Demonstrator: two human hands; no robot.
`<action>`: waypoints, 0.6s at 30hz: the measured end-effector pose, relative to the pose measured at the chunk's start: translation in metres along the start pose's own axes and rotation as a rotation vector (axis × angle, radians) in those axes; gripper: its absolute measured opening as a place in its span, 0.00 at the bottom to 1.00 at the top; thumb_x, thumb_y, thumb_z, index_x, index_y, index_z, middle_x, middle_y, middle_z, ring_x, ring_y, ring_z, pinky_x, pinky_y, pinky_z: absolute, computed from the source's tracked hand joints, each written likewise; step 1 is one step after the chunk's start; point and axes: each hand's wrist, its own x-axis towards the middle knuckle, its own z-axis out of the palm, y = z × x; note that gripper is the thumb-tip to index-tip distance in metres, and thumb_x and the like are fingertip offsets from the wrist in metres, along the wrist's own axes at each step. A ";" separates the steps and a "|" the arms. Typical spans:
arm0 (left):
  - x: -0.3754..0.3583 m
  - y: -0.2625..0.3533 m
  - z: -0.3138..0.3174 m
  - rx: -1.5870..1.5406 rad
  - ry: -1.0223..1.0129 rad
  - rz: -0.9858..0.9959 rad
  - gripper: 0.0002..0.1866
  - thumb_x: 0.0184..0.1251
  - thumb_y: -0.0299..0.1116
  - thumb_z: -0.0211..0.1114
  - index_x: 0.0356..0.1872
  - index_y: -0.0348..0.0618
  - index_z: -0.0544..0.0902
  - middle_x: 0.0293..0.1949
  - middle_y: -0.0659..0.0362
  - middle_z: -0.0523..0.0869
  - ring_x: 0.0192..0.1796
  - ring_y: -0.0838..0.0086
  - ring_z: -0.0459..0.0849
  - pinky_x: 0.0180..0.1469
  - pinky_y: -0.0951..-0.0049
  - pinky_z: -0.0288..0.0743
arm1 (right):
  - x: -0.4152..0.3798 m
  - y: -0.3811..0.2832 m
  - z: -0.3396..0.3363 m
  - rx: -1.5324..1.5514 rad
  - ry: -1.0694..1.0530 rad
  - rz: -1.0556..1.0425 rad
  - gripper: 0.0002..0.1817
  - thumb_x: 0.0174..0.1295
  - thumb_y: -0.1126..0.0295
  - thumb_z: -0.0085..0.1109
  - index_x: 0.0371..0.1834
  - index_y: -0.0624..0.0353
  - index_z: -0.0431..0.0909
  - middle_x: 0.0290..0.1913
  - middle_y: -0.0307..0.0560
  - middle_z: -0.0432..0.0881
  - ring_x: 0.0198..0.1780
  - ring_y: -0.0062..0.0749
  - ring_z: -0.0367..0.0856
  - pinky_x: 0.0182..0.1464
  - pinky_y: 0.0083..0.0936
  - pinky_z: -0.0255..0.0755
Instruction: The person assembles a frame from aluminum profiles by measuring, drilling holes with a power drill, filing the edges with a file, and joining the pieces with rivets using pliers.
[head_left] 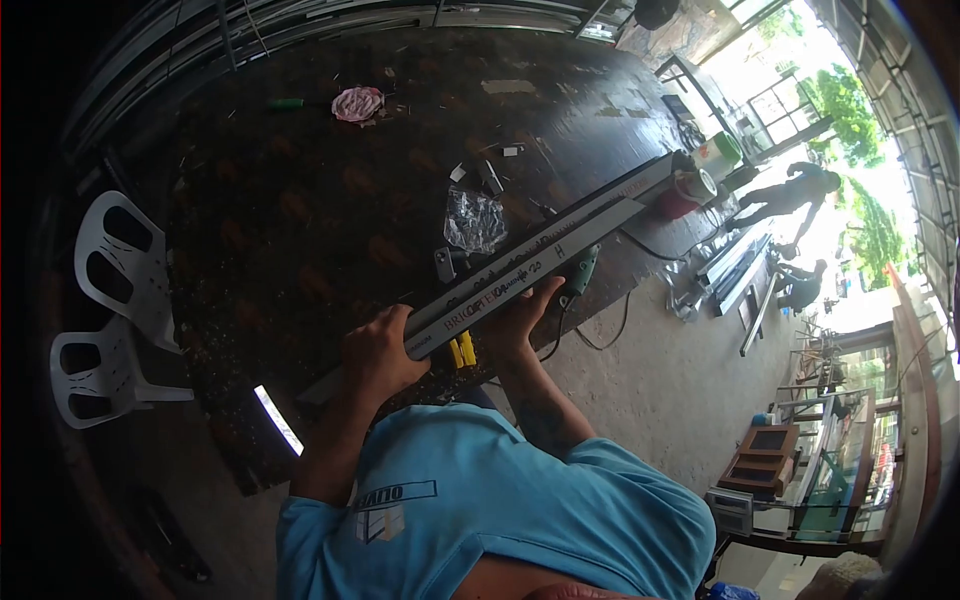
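A long grey aluminium profile (pixel 530 270) with printed and handwritten lettering runs diagonally over the dark table. My left hand (pixel 380 350) is closed around its near end. Farther along, my right hand (pixel 522 315) grips the lower edge, its thumb up and the other fingers hidden behind the metal. Just past that hand lies a green power tool (pixel 584 270), partly covered by the profile. Between my hands, a yellow and black tool (pixel 462 350) shows below the profile. Beyond it are a clear plastic bag (pixel 475 220) and a small metal piece (pixel 490 178).
A red tin (pixel 688 194) and a green and white can (pixel 716 153) stand at the table's right. A pink cloth (pixel 357 104) lies at the back. White plastic chairs (pixel 105 370) stand left. Metal bars (pixel 735 268) and two people (pixel 790 197) are on the right.
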 end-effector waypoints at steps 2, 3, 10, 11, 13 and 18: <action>-0.001 0.000 0.003 -0.004 0.000 -0.009 0.31 0.42 0.37 0.76 0.51 0.43 0.75 0.44 0.50 0.85 0.45 0.52 0.87 0.48 0.53 0.81 | -0.004 0.006 -0.007 -0.050 0.023 -0.044 0.40 0.64 0.27 0.43 0.54 0.56 0.73 0.45 0.47 0.80 0.48 0.38 0.79 0.54 0.38 0.75; -0.002 0.000 0.004 -0.006 -0.001 -0.005 0.31 0.42 0.37 0.76 0.51 0.43 0.74 0.43 0.49 0.86 0.45 0.51 0.87 0.48 0.53 0.82 | -0.009 0.004 -0.005 -0.069 0.005 -0.019 0.39 0.64 0.28 0.43 0.53 0.56 0.72 0.44 0.46 0.79 0.47 0.38 0.79 0.54 0.38 0.75; -0.006 0.003 -0.006 -0.034 -0.060 0.008 0.40 0.47 0.54 0.78 0.57 0.44 0.71 0.44 0.47 0.85 0.47 0.49 0.87 0.52 0.52 0.80 | -0.011 -0.011 -0.007 -0.216 -0.103 -0.086 0.22 0.65 0.58 0.55 0.55 0.57 0.64 0.47 0.50 0.79 0.49 0.37 0.80 0.50 0.37 0.80; -0.007 0.005 -0.009 0.020 -0.046 0.064 0.40 0.50 0.59 0.75 0.57 0.44 0.72 0.44 0.47 0.85 0.46 0.48 0.87 0.51 0.52 0.81 | -0.010 -0.012 -0.013 -0.230 -0.098 -0.051 0.24 0.64 0.54 0.54 0.56 0.59 0.68 0.47 0.51 0.79 0.50 0.40 0.80 0.53 0.38 0.78; -0.006 0.002 -0.007 0.070 -0.031 0.115 0.40 0.53 0.64 0.71 0.57 0.43 0.72 0.44 0.46 0.85 0.45 0.48 0.87 0.50 0.52 0.82 | -0.014 -0.012 -0.009 -0.247 -0.094 -0.010 0.27 0.63 0.50 0.52 0.56 0.62 0.71 0.47 0.51 0.80 0.52 0.44 0.80 0.56 0.40 0.76; -0.004 -0.009 -0.001 -0.091 -0.015 0.070 0.29 0.67 0.58 0.62 0.53 0.40 0.79 0.42 0.46 0.85 0.41 0.50 0.88 0.43 0.54 0.83 | -0.022 -0.004 -0.006 -0.249 0.047 0.038 0.32 0.60 0.46 0.53 0.56 0.63 0.71 0.48 0.56 0.80 0.52 0.46 0.79 0.58 0.41 0.73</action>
